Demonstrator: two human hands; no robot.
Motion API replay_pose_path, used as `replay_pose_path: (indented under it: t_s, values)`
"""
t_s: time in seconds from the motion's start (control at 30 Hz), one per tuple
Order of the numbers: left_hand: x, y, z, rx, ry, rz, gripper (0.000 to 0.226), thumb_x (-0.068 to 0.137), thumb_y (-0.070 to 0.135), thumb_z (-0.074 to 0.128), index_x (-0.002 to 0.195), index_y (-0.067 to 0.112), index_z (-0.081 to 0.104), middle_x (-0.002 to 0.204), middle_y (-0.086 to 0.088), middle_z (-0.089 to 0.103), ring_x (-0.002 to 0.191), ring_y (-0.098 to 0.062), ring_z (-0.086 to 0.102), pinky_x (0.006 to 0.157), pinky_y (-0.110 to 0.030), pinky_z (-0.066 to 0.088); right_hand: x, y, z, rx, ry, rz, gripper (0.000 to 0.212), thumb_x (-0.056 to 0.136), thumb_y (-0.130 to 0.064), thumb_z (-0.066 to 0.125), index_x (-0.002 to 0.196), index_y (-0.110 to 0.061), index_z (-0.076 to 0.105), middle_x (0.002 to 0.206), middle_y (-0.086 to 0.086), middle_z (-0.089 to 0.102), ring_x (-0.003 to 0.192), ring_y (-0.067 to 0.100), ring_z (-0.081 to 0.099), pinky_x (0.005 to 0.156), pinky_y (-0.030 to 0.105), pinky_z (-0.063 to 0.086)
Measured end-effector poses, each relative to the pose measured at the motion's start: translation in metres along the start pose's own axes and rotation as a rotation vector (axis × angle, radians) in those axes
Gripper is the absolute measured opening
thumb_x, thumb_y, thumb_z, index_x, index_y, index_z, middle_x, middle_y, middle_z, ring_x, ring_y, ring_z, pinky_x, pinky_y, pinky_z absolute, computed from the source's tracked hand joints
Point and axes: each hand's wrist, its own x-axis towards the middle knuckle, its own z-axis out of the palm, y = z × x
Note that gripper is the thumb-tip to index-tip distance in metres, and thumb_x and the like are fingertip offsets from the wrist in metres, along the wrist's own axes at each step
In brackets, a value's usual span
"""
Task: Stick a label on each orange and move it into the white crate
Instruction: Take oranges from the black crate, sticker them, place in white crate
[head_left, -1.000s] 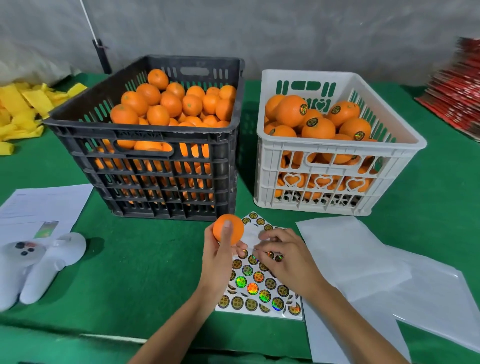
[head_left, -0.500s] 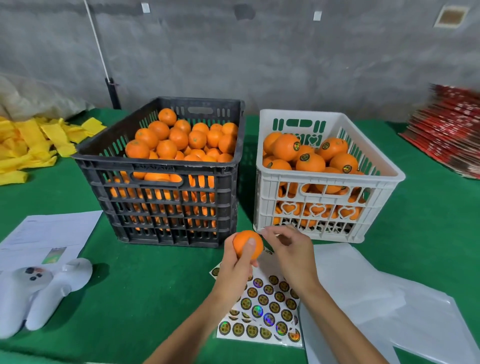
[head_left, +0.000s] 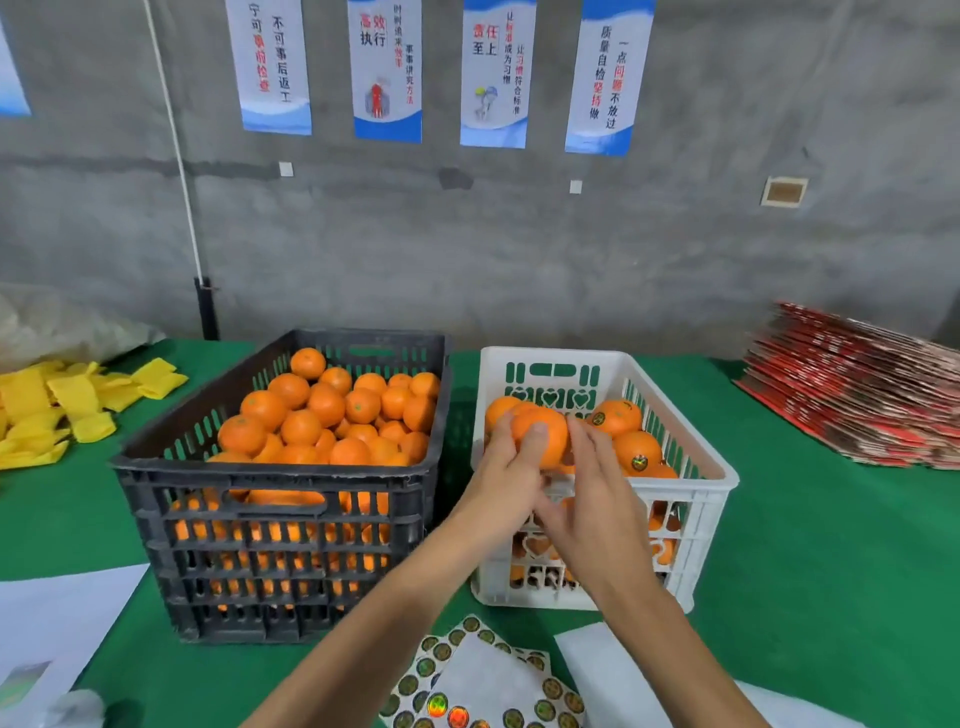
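My left hand (head_left: 506, 475) grips an orange (head_left: 543, 434) and holds it over the near left part of the white crate (head_left: 711, 486). My right hand (head_left: 597, 488) is beside the orange with straight fingers touching its right side. The white crate holds several labelled oranges (head_left: 636, 452). To its left stands the black crate (head_left: 270, 483), full of unlabelled oranges (head_left: 327, 410). The sticker sheet (head_left: 483, 686) lies on the table below my arms, with round holographic labels along its edges.
Yellow foam sleeves (head_left: 62, 405) lie at the far left. A stack of red cartons (head_left: 857, 387) sits at the far right. White papers (head_left: 57, 623) lie near left, white sheets (head_left: 613, 675) near right. The green table (head_left: 831, 571) ends at a grey wall with posters.
Both hands rose from the sticker sheet to the white crate with the orange. My right hand went from pinching at the sheet to touching the orange. The camera tilted up.
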Motion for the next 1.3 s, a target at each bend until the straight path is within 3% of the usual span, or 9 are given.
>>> replay_pose_path:
  t_s: [0.1, 0.17, 0.37, 0.47, 0.57, 0.7, 0.83, 1.07, 1.3]
  values:
    - [0.036, 0.032, -0.002, 0.263, -0.092, 0.117, 0.069, 0.103, 0.060, 0.043, 0.163, 0.028, 0.034, 0.155, 0.003, 0.049, 0.143, -0.018, 0.047, 0.120, -0.033, 0.038, 0.045, 0.013, -0.007, -0.062, 0.122, 0.093, 0.068, 0.094, -0.056, 0.064, 0.142, -0.010, 0.051, 0.126, 0.007, 0.064, 0.110, 0.025, 0.063, 0.084, 0.039, 0.056]
    - [0.059, 0.049, -0.016, 0.370, -0.108, 0.182, 0.048, 0.110, 0.045, 0.046, 0.150, 0.020, 0.054, 0.131, 0.013, 0.065, 0.130, -0.013, 0.055, 0.103, -0.014, 0.041, 0.071, 0.024, -0.005, -0.213, 0.114, 0.099, 0.066, 0.097, -0.057, 0.059, 0.137, -0.005, 0.054, 0.118, 0.013, 0.068, 0.106, 0.033, 0.065, 0.085, 0.042, 0.053]
    - [0.118, 0.042, -0.106, 0.677, 0.231, 0.049, 0.027, 0.107, 0.013, 0.050, 0.131, 0.009, 0.061, 0.125, -0.015, 0.066, 0.120, -0.033, 0.062, 0.094, -0.034, 0.049, 0.106, 0.052, 0.024, -0.356, 0.047, 0.005, 0.046, 0.108, -0.034, 0.049, 0.140, -0.002, 0.059, 0.157, 0.013, 0.045, 0.147, 0.030, 0.041, 0.121, 0.047, 0.032]
    - [0.129, 0.017, -0.143, 0.933, -0.071, -0.348, 0.027, 0.105, 0.008, 0.046, 0.129, 0.013, 0.057, 0.122, -0.013, 0.057, 0.102, -0.033, 0.063, 0.077, -0.040, 0.050, 0.107, 0.054, 0.043, -0.294, 0.018, -0.053, 0.043, 0.110, -0.030, 0.040, 0.136, -0.005, 0.064, 0.149, 0.012, 0.056, 0.142, 0.027, 0.049, 0.120, 0.045, 0.035]
    - [0.133, -0.007, -0.152, 1.002, -0.363, -0.864, 0.060, 0.106, 0.025, 0.055, 0.162, 0.017, 0.033, 0.162, -0.019, 0.035, 0.131, -0.038, 0.056, 0.094, -0.055, 0.055, 0.107, 0.059, 0.053, -0.185, 0.044, -0.030, 0.045, 0.111, -0.030, 0.036, 0.134, -0.005, 0.066, 0.142, 0.012, 0.062, 0.138, 0.025, 0.051, 0.121, 0.039, 0.033]
    - [0.138, -0.011, -0.147, 0.940, -0.482, -0.879, 0.069, 0.104, 0.023, 0.064, 0.163, 0.009, 0.031, 0.172, -0.014, 0.021, 0.147, -0.043, 0.043, 0.107, -0.055, 0.052, 0.105, 0.065, 0.056, -0.117, 0.074, -0.006, 0.044, 0.112, -0.029, 0.036, 0.130, -0.004, 0.067, 0.137, 0.012, 0.065, 0.134, 0.024, 0.052, 0.118, 0.035, 0.033]
    - [0.126, -0.003, -0.152, 0.833, -0.571, -0.928, 0.048, 0.103, 0.013, 0.061, 0.150, 0.003, 0.052, 0.157, -0.020, 0.047, 0.137, -0.044, 0.054, 0.110, -0.059, 0.049, 0.106, 0.064, 0.058, -0.117, 0.115, -0.044, 0.050, 0.111, -0.033, 0.032, 0.122, -0.005, 0.072, 0.132, 0.011, 0.068, 0.129, 0.022, 0.055, 0.113, 0.032, 0.037]
    - [0.091, 0.029, -0.169, 0.910, -0.458, -0.643, 0.035, 0.086, 0.020, 0.084, 0.116, 0.002, 0.079, 0.121, -0.019, 0.075, 0.097, -0.025, 0.074, 0.085, -0.035, 0.064, 0.104, 0.056, 0.048, -0.076, 0.136, -0.067, 0.045, 0.111, -0.027, 0.035, 0.118, -0.005, 0.073, 0.132, 0.012, 0.068, 0.127, 0.023, 0.057, 0.111, 0.037, 0.041]
    - [0.044, 0.057, -0.147, 0.442, 0.366, 0.215, 0.051, 0.082, 0.027, 0.090, 0.127, 0.009, 0.073, 0.123, -0.002, 0.073, 0.111, -0.013, 0.068, 0.097, -0.027, 0.053, 0.077, -0.012, 0.039, 0.223, 0.160, -0.251, 0.045, 0.107, -0.035, 0.044, 0.137, -0.008, 0.063, 0.143, 0.005, 0.062, 0.134, 0.013, 0.052, 0.115, 0.037, 0.041]
